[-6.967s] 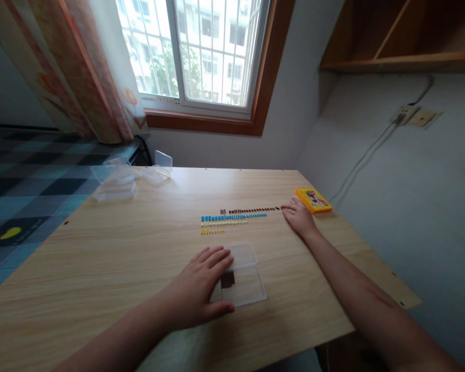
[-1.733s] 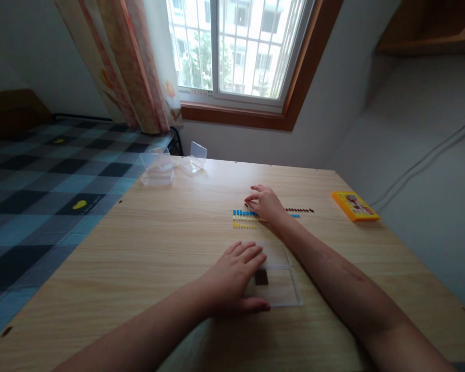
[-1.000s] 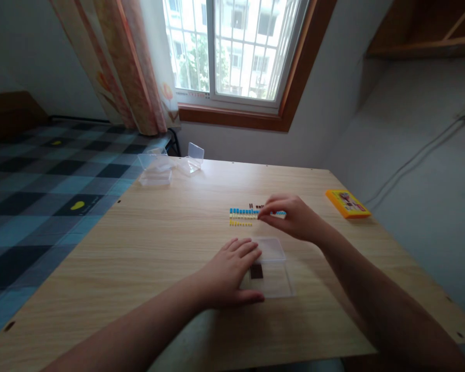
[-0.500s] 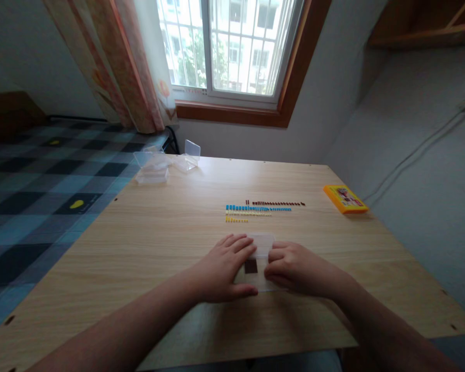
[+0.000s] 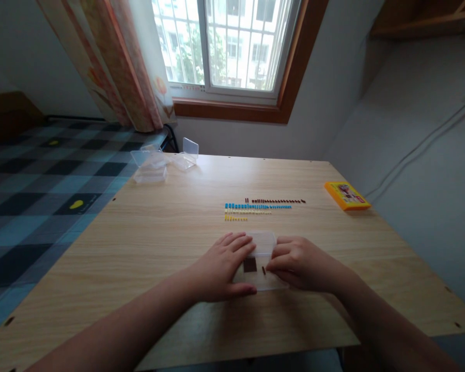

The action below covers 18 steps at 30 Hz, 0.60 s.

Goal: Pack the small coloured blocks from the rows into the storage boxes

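A clear plastic box (image 5: 260, 281) with its lid (image 5: 264, 242) folded back lies on the table between my hands. In it are a dark brown square plate (image 5: 250, 265) and a thin brown building-block strip (image 5: 263, 270). My left hand (image 5: 223, 266) rests on the box's left side, fingers outstretched and thumb along the near edge. At the right side, my right hand (image 5: 304, 263) is closed with curled fingers, its fingertips just right of the brown strip. What those fingertips hold, if anything, is hidden.
Beyond the box lie rows of small pieces: brown (image 5: 279, 201), blue (image 5: 256, 206), pale (image 5: 248, 212) and yellow (image 5: 234, 219). Clear plastic boxes (image 5: 151, 174) stand at the table's far left corner. A yellow-orange box (image 5: 346, 196) lies near the right edge.
My right hand has shifted slightly right, and the thin brown strip now shows in the box beside its fingertips. My left hand keeps its place on the box.
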Motion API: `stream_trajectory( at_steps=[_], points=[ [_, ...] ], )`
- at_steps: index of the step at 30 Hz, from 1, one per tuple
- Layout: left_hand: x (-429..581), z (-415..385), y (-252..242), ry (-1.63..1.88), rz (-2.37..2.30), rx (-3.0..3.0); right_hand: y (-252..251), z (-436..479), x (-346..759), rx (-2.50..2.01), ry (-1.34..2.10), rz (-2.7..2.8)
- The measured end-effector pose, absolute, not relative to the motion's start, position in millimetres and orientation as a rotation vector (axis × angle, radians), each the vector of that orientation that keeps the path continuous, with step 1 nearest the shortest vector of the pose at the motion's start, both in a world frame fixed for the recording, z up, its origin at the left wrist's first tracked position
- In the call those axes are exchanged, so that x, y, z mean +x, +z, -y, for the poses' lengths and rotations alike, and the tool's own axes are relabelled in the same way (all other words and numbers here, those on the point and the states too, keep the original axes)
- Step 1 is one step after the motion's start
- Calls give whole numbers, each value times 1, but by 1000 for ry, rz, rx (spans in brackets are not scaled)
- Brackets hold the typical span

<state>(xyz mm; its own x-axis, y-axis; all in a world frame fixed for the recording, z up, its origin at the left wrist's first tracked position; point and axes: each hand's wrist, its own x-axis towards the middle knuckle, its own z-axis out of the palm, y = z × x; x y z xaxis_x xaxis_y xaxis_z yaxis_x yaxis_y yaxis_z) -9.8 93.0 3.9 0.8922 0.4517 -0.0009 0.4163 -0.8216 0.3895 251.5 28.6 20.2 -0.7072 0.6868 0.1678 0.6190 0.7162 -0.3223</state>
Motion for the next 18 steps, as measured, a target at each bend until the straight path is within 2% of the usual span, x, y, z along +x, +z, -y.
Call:
stream_trajectory(
  at_steps=[18],
  points=[
    [-11,-93,2,162,-628,2666,9,-28,237,-1175,178,2630]
  ],
)
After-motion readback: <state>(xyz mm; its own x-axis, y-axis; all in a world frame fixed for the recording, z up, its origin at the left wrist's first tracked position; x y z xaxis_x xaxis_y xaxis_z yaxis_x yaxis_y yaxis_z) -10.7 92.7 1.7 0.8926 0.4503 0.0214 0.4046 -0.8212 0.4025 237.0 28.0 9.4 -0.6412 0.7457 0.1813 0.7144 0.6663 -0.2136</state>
